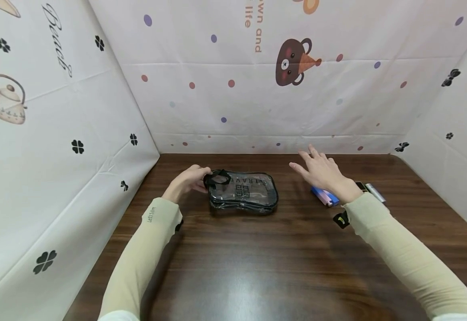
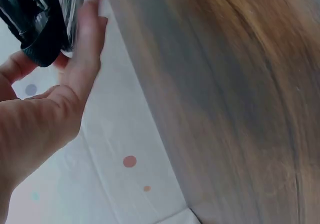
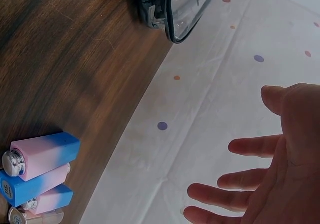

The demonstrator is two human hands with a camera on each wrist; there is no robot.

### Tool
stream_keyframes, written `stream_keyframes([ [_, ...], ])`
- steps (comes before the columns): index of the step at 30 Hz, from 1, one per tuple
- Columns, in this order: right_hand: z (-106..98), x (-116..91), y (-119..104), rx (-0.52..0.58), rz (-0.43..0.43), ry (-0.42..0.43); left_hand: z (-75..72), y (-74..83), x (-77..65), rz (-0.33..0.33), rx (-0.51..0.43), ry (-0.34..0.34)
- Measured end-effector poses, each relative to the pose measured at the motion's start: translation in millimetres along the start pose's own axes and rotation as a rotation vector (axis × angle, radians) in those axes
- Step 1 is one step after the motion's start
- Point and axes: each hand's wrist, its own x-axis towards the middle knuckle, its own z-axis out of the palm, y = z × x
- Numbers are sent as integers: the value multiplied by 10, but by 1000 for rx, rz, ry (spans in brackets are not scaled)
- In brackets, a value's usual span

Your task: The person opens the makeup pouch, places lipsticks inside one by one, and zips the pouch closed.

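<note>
A clear toiletry bag (image 1: 253, 189) with black trim, a zip and a black loop handle (image 1: 217, 177) lies on the table. My left hand (image 1: 191, 179) holds it at its left end, beside the loop. In the left wrist view, the thumb and fingers of the left hand (image 2: 55, 104) lie on either side of the bag's dark end (image 2: 45, 39). My right hand (image 1: 319, 171) is raised to the right of the bag, fingers spread and holding nothing. Pink-and-blue bottles (image 1: 325, 196) lie below its wrist; the right wrist view shows them (image 3: 47, 154) apart from the right hand (image 3: 280, 169).
A slim whitish tube (image 1: 375, 193) lies to the right of the bottles, partly behind the right wrist. The dark wooden table (image 1: 237, 267) meets printed white cloth walls (image 1: 217, 102) at the back and both sides.
</note>
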Motion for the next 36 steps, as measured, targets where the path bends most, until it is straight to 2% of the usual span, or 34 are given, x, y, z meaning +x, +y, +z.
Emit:
stream_keyframes([
  [5,-4,2,-14,4,1,-9,9,75,-10,1,-87,3],
  [9,0,6,-11,5,1,-14,23,175,-83,48,-121,-31],
  [16,-12,6,-6,10,-1,-11,0,340,-245,210,-85,-236],
  [21,3,1,5,13,-3,-10,-18,378,-325,284,-84,-394],
  [25,6,-7,3,18,-7,-3,-3,414,-383,349,-52,-470],
  [30,6,-11,-4,18,-24,19,57,483,-430,431,63,-445],
  [36,-15,-19,-32,20,-38,35,150,571,-474,484,149,-353],
])
